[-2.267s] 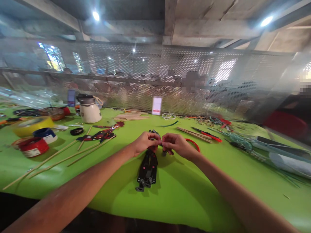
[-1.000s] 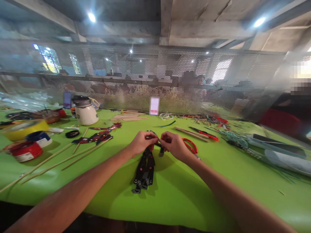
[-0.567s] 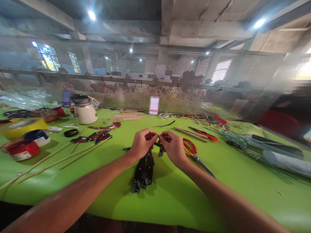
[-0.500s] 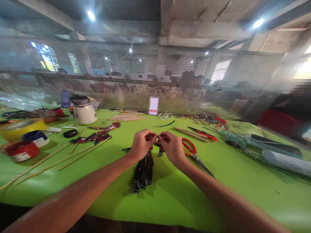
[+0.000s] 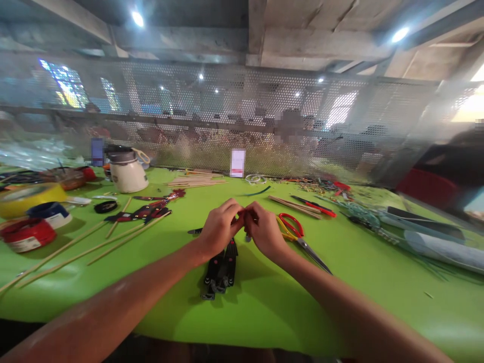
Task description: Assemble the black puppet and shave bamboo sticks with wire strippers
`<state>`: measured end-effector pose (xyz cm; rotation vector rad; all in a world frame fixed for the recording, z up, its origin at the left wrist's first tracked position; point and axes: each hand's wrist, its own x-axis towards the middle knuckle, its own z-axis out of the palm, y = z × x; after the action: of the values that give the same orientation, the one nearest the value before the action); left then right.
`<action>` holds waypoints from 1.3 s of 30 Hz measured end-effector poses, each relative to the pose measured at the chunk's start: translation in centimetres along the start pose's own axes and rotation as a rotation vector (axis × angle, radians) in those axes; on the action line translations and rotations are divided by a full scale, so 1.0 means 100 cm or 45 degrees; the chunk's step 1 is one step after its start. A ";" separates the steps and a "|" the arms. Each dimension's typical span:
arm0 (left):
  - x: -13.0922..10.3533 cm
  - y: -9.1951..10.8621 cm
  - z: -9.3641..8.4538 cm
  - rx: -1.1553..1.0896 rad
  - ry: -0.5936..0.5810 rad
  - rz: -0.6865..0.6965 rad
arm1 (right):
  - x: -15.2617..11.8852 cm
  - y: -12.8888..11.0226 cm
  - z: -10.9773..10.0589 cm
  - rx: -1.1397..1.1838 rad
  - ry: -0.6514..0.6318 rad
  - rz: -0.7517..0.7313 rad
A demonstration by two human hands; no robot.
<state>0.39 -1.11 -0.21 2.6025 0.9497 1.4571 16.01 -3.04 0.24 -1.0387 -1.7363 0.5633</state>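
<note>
On the green worktop (image 5: pixel 272 312), directly in front of the person, a black jointed figure (image 5: pixel 220 267) lies with its feet toward the near edge and its upper part beneath the hands. The left hand (image 5: pixel 221 227) and the right hand (image 5: pixel 262 229) meet at the fingertips, thumb and forefinger of each drawn together; they appear to pinch a small upper part of the figure, though the fingers cover most of it. State of the work: the legs, marked with pink dots, and the grey-edged feet are in place, whereas the detail at the fingertips is judged unfinished; what remains there cannot be told. No stick is visible on this figure. For comparison, a dark-red figure (image 5: pixel 141 214) at the left lies among thin wooden sticks (image 5: pixel 113 247); whether these are fastened to it is unclear. Scissors (image 5: pixel 307 247) with red and yellow handles rest just beside the right hand, and beyond them lies a bundle of short sticks (image 5: pixel 297 207). A cream jug (image 5: pixel 130 176) stands at the far left.
</note>
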 end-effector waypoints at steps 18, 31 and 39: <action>0.003 0.013 -0.010 0.570 -0.232 0.152 | 0.005 -0.004 0.003 0.828 -0.028 0.489; 0.009 0.014 -0.016 0.742 -0.272 0.386 | 0.012 -0.004 -0.012 0.745 -0.118 0.571; 0.010 0.015 -0.015 0.828 -0.212 0.452 | 0.015 0.006 -0.018 0.813 -0.226 0.658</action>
<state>0.35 -2.21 1.85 3.4435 1.1351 1.0730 17.67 -1.56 1.26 -0.9753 -1.2707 1.4633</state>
